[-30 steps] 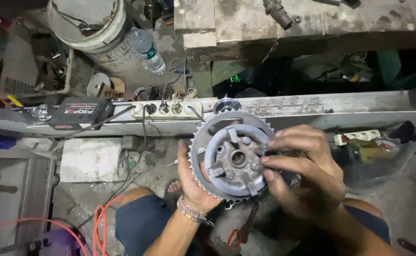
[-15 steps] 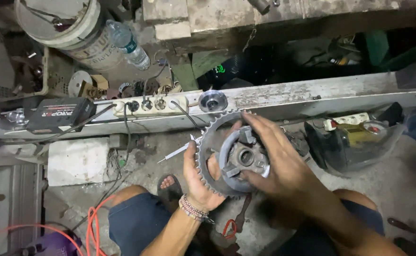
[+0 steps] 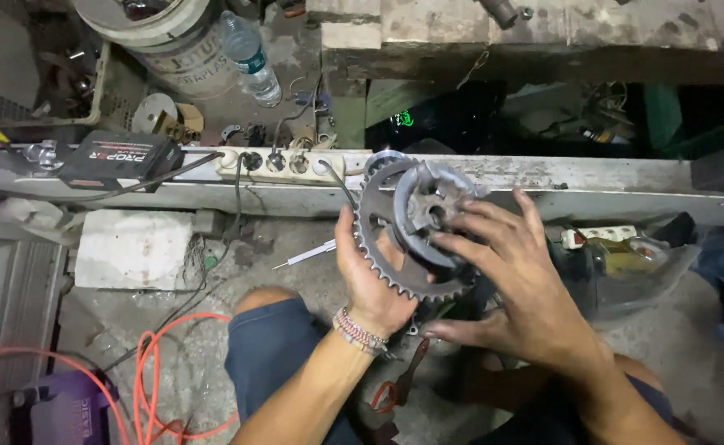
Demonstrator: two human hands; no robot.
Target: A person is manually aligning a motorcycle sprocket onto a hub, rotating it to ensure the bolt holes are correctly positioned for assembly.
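Both hands are on one part: a grey, toothed steel sprocket wheel (image 3: 395,247) with a pale cast-metal hub (image 3: 430,206) seated in its centre. Fingers first: the left hand (image 3: 370,280) cups the wheel from below and behind, thumb laid up along the toothed rim and the other fingers curled out of sight behind it, so it is plainly gripping. The right hand (image 3: 519,288) lies with its fingers spread wide, their tips resting on the hub's lower edge and the teeth beside it, pressing rather than pinching; its thumb hangs free below. My guess is the hub is being turned or seated by feel, the wheel tilted up towards the person; whatever comes next wants a firm hold on that rim and care for the sharp teeth. The assembly is held in the air over the person's knees, just in front of a long, scuffed white metal beam (image 3: 593,185) carrying a white socket strip (image 3: 284,163). Orange cable (image 3: 152,363) loops over the dirty concrete floor (image 3: 189,247), and a clear plastic bottle (image 3: 251,58) lies beyond.
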